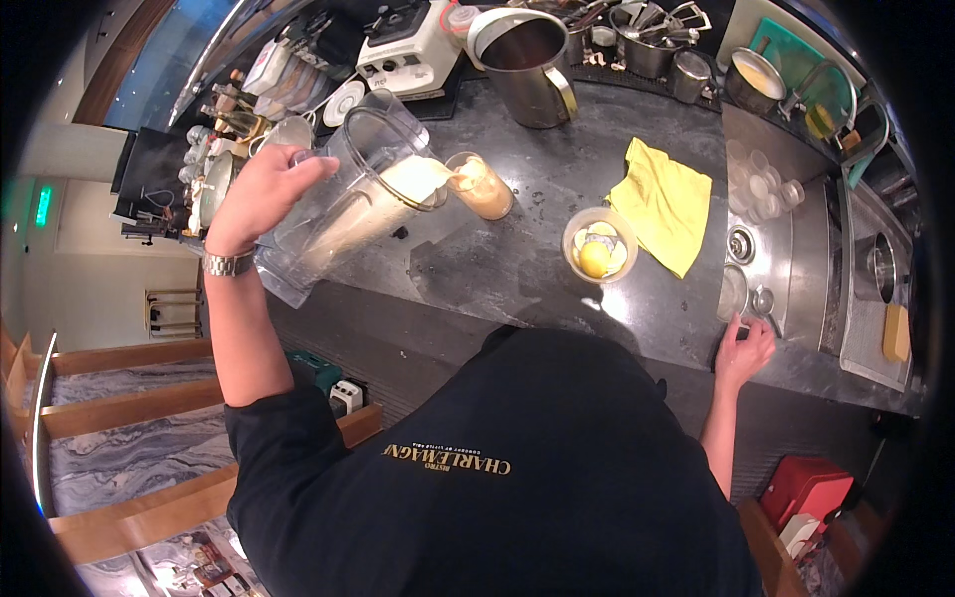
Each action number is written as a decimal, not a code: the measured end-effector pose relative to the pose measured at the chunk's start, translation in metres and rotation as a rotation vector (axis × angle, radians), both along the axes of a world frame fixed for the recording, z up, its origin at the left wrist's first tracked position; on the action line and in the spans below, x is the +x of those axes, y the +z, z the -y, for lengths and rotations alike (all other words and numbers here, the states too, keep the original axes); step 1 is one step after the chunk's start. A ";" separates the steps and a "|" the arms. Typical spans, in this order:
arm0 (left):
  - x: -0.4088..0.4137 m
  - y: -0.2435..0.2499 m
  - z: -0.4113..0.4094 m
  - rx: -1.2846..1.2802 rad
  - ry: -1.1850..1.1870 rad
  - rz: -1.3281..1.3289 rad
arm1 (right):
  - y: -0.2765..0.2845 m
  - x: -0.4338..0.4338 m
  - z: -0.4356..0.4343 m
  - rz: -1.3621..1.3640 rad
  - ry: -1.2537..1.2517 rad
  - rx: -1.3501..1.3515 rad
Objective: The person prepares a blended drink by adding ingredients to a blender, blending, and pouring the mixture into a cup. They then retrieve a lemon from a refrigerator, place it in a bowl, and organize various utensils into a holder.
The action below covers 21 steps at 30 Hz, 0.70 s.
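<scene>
My left hand (272,186) grips the handle of a clear blender jar (358,216), tilted with its mouth to the right. Pale, creamy liquid (418,179) runs from the jar's lip into a drinking glass (483,192). Orange-beige drink with paler froth on top fills much of that glass, which stands on the dark counter (477,261). At the right, my right hand (746,349) rests by the front edge of the sink, thumb and fingers apart. Just beyond its fingertips are a clear round vessel (733,292) and a small metal cup (762,300). I see nothing held in it.
A tub of lemon pieces (600,246) sits beside a yellow cloth (664,209). Behind stand a large metal pitcher (530,82) and a white blender base (406,56). Several clear cups (761,183) lie in the steel sink (794,246). A yellow sponge (895,333) is far right.
</scene>
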<state>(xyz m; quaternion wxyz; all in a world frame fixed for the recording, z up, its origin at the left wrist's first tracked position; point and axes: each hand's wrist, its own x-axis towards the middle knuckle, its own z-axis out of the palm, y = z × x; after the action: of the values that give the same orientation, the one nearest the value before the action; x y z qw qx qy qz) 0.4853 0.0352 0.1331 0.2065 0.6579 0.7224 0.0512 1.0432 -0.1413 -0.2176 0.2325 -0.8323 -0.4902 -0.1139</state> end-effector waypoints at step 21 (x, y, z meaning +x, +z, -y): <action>0.005 0.006 -0.001 0.027 0.005 -0.046 | -0.001 0.001 0.000 -0.016 -0.026 -0.019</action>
<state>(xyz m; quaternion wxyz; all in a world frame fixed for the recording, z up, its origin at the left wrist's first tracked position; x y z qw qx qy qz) 0.4898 0.0358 0.1389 0.1807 0.6598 0.7279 0.0463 1.0446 -0.1409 -0.2189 0.2269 -0.8416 -0.4785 -0.1058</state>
